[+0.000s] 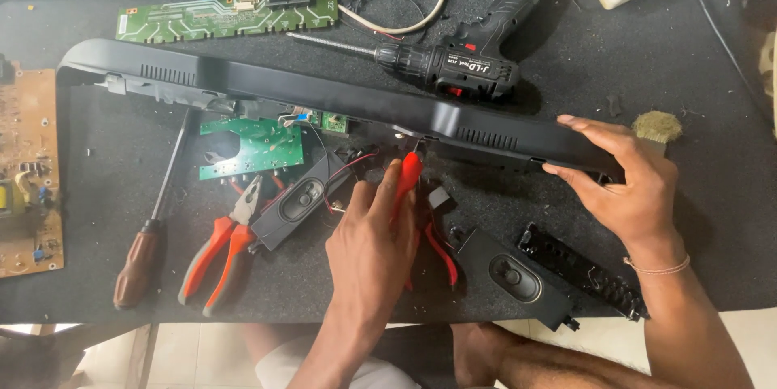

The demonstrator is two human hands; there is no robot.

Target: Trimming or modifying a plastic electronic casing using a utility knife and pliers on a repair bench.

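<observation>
a long black plastic housing (324, 93) lay across the dark work mat (696, 57), its right end gripped by the right hand (627, 182). just below its middle, the left hand (372, 247) was closed around a red-handled tool (410, 174), tip touching the housing's lower edge.

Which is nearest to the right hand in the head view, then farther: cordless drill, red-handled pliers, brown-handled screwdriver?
From the right hand:
1. Cordless drill, above it and to the left, past the long black frame.
2. Red-handled pliers, far left of it.
3. Brown-handled screwdriver, farthest left, near the mat's edge.
</observation>
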